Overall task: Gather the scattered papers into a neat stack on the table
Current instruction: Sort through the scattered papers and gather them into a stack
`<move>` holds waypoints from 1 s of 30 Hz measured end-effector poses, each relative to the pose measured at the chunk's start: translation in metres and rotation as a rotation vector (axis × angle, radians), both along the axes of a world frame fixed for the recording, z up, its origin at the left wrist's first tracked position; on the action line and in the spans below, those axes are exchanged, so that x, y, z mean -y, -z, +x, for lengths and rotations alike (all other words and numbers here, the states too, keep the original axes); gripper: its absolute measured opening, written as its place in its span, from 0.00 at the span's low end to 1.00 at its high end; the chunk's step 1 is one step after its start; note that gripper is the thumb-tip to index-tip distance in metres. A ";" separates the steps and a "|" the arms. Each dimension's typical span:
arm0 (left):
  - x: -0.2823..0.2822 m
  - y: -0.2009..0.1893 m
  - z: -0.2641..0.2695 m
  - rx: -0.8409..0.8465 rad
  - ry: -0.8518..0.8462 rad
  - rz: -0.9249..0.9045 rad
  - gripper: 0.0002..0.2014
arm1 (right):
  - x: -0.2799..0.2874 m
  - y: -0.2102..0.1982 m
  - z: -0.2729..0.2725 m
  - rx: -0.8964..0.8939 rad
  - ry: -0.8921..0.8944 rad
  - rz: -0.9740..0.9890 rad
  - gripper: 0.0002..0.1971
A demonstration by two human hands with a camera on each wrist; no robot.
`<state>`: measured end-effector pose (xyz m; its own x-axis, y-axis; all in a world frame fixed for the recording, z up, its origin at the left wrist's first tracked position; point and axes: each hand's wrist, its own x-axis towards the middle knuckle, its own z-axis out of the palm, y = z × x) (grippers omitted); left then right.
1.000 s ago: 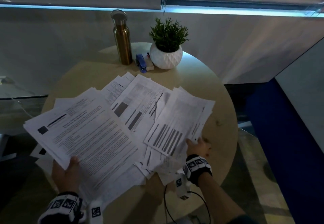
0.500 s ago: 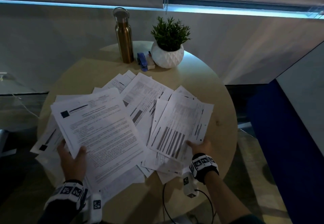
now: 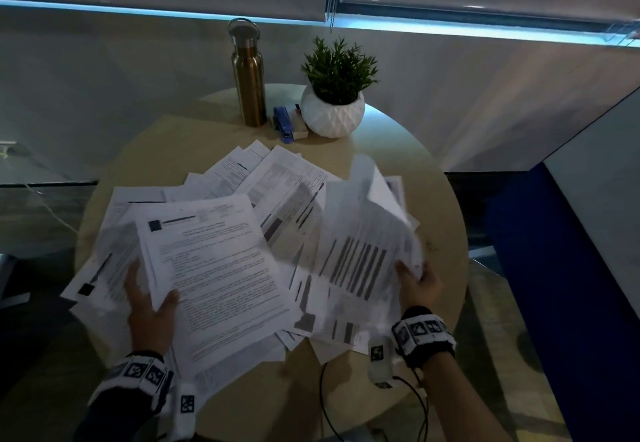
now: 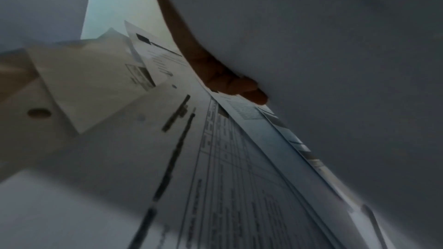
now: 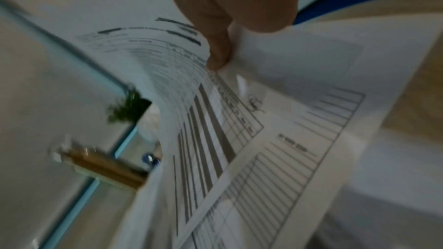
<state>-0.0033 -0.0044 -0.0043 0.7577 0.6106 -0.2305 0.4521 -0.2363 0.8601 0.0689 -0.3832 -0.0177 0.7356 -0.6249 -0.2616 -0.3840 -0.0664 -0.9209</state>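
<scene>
1. The left hand (image 3: pixel 149 306) grips the near left edge of a text-covered sheet (image 3: pixel 211 268), thumb on top and fingers (image 4: pixel 237 86) curled beneath it, as the left wrist view shows.
2. The papers (image 3: pixel 277 199) lie fanned and overlapping across the near half of the tabletop (image 3: pixel 166 143); there are too many, too covered by one another, to count. The left ones hang over the tabletop's near left edge.
3. The right hand (image 3: pixel 419 282) pinches the near right corner of a sheet with dark bars (image 3: pixel 360 261), thumb on top; the right wrist view shows the fingers (image 5: pixel 218 44) closed on that corner, with the sheet bent and lifted off the pile. Its far end curls upward and is blurred.
4. Both wrists carry one dark band each with black-and-white square markers, two in all, and a cable runs from the right one.
5. At the far side stand one gold metal bottle (image 3: pixel 248 78), one blue stapler (image 3: pixel 283 123) just right of it, and one green plant in a white faceted pot (image 3: pixel 334 109), touching or nearly touching the stapler. All three sit apart from the papers.
6. The tabletop is round and pale wood. Behind it is a grey wall under a strip of bluish light and drawn blinds; a dark blue panel (image 3: pixel 540 268) stands to the right.
</scene>
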 end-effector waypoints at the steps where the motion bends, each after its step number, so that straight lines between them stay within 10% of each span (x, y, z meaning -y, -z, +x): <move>1: -0.003 0.004 0.003 -0.001 0.063 0.033 0.35 | 0.001 -0.006 -0.001 0.045 0.023 0.122 0.11; 11: 0.007 0.000 0.028 0.059 0.264 -0.119 0.15 | -0.059 -0.013 0.016 -0.182 -0.476 0.532 0.38; 17: 0.026 -0.009 0.037 -0.006 0.126 -0.559 0.27 | -0.106 -0.012 0.011 -0.168 -0.687 0.257 0.16; 25: 0.028 -0.004 0.030 0.160 0.138 -0.194 0.11 | -0.108 -0.016 0.005 -0.074 -0.895 0.299 0.20; 30: 0.023 0.000 0.024 0.147 0.243 -0.150 0.43 | -0.112 -0.012 0.002 -0.038 -0.818 0.306 0.35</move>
